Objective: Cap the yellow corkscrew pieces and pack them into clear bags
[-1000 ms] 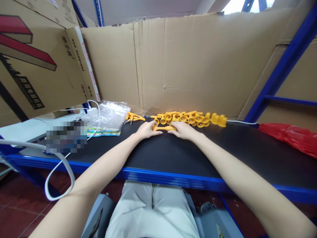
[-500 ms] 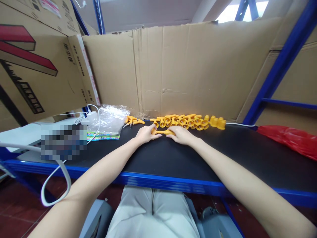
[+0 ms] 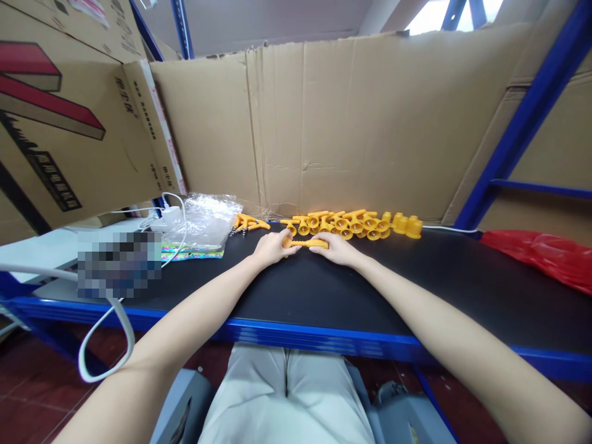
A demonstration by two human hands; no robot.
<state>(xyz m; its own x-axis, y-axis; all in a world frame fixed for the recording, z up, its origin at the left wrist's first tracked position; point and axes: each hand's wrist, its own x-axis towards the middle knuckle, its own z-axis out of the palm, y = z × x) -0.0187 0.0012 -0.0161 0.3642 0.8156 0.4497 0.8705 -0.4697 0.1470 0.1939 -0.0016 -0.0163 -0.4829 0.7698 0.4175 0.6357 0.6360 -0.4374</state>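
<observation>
Both of my hands are on one slim yellow plastic piece (image 3: 306, 244), held level above the black tabletop. Its middle is narrow and looks ribbed. My left hand (image 3: 272, 248) pinches the left end, and my right hand (image 3: 338, 248) grips the right end between thumb and fingers. Just behind them lies a pile of yellow bell-shaped plastic parts (image 3: 356, 227) with stems, many with their round openings facing me. To the left of my hands are several yellow handles with metal spirals (image 3: 248, 223). The fingers hide both ends of the held piece.
Clear plastic bags (image 3: 206, 222) lie on the left over a colourful packet, near a white power strip and cables (image 3: 169, 216). Yellow cup-shaped parts (image 3: 407, 226) stand right of the pile. A red plastic bag (image 3: 539, 256) lies far right. A cardboard wall (image 3: 346, 123) closes the back.
My hands stay in nearly the same place. The yellow piece has turned slightly between my fingers, and the camera view has shifted a little.
</observation>
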